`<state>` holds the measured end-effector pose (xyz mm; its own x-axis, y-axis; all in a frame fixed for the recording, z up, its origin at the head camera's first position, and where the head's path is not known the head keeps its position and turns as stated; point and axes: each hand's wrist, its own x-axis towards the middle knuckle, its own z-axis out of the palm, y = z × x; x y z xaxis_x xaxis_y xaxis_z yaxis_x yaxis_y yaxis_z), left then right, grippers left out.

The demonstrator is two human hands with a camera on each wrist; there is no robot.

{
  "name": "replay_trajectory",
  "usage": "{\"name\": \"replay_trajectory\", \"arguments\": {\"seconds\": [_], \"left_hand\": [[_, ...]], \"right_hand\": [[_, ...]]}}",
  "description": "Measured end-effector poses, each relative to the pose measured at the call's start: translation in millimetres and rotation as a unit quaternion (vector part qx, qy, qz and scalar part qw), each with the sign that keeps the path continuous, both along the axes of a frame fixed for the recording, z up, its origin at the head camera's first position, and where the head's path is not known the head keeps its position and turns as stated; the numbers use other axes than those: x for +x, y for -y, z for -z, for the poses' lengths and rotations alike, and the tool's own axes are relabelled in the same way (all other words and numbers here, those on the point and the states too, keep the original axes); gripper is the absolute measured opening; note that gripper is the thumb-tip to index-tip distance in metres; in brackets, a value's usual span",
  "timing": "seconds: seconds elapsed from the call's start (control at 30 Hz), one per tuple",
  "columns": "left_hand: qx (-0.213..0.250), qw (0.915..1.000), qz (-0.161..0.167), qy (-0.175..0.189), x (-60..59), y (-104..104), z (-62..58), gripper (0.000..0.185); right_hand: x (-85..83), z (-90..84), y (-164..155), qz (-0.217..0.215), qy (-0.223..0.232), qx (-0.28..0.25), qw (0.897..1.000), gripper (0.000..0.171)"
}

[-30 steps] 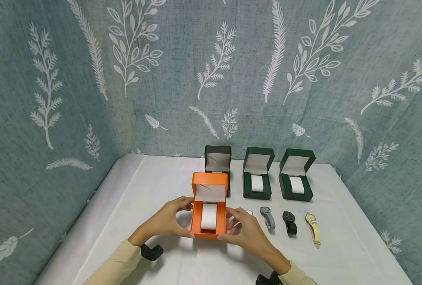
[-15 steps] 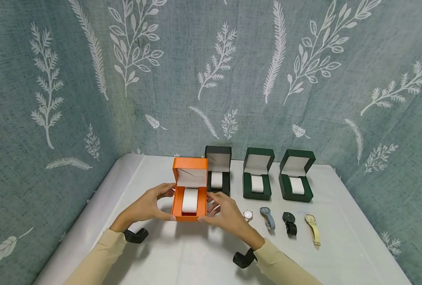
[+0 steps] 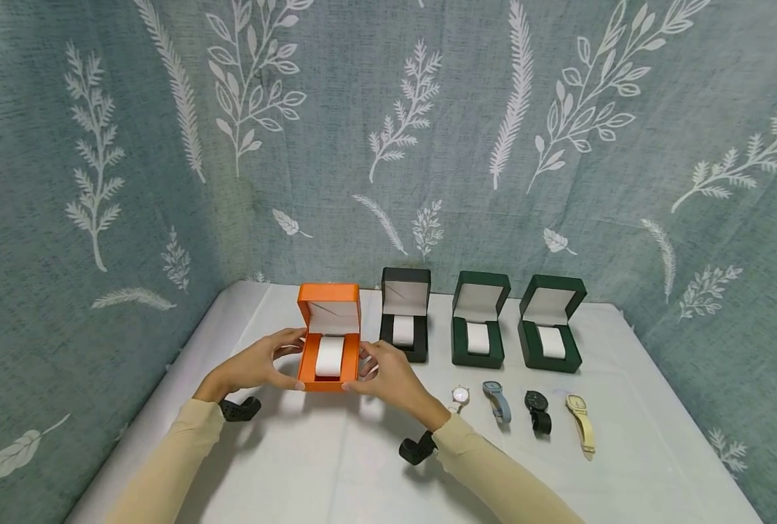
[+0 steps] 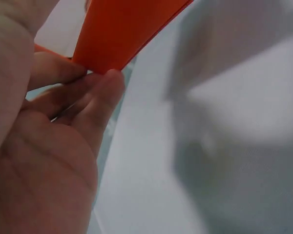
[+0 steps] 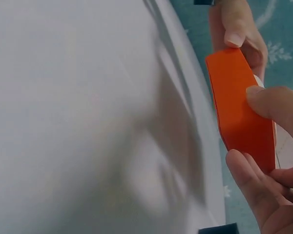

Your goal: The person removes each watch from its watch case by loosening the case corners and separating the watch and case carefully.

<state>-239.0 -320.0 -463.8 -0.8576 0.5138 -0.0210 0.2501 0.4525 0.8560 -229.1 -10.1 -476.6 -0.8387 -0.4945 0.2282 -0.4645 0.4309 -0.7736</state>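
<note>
An orange watch box [image 3: 328, 384], lid raised, with a white cushion [image 3: 329, 356] inside, is held between both hands. My left hand [image 3: 257, 364] grips its left side, thumb at the front corner and fingers behind. On the opposite side my right hand [image 3: 391, 375] grips it the same way, thumb on the front face. In the right wrist view the orange box [image 5: 239, 102] is above the white cloth, its shadow falling below. The left wrist view shows the fingers [image 4: 100, 97] under a lower edge of the box.
A black watch box [image 3: 421, 342] stands just right of the orange one, then two green watch boxes [image 3: 456, 349], all with lids raised and white cushions. In front lie a small white-faced watch [image 3: 460, 395], a blue watch [image 3: 497, 402], a black watch [image 3: 537, 411] and a yellow watch [image 3: 581, 426].
Both hands have carried the orange box left and toward the back of the table. The black box, earlier partly hidden behind it, now shows fully, as does the white-faced watch.
</note>
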Motion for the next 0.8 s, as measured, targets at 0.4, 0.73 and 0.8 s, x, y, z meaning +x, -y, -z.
{"name": "replay_trajectory", "arguments": {"seconds": [0.4,0.73,0.8], "left_hand": [[-0.012,0.9991,0.008,0.040,-35.0,12.1,9.1,0.110],[0.003,0.9954,-0.004,0.096,-54.3,17.1,10.0,0.108],[0.011,0.9946,0.000,0.103,-56.7,18.1,11.3,0.107]], "right_hand": [[-28.9,7.4,19.6,0.015,0.013,0.039,0.999,0.087],[-46.5,12.7,30.2,0.016,0.025,0.035,0.999,0.062],[-48.4,13.9,32.2,0.018,0.029,0.031,0.999,0.058]]}}
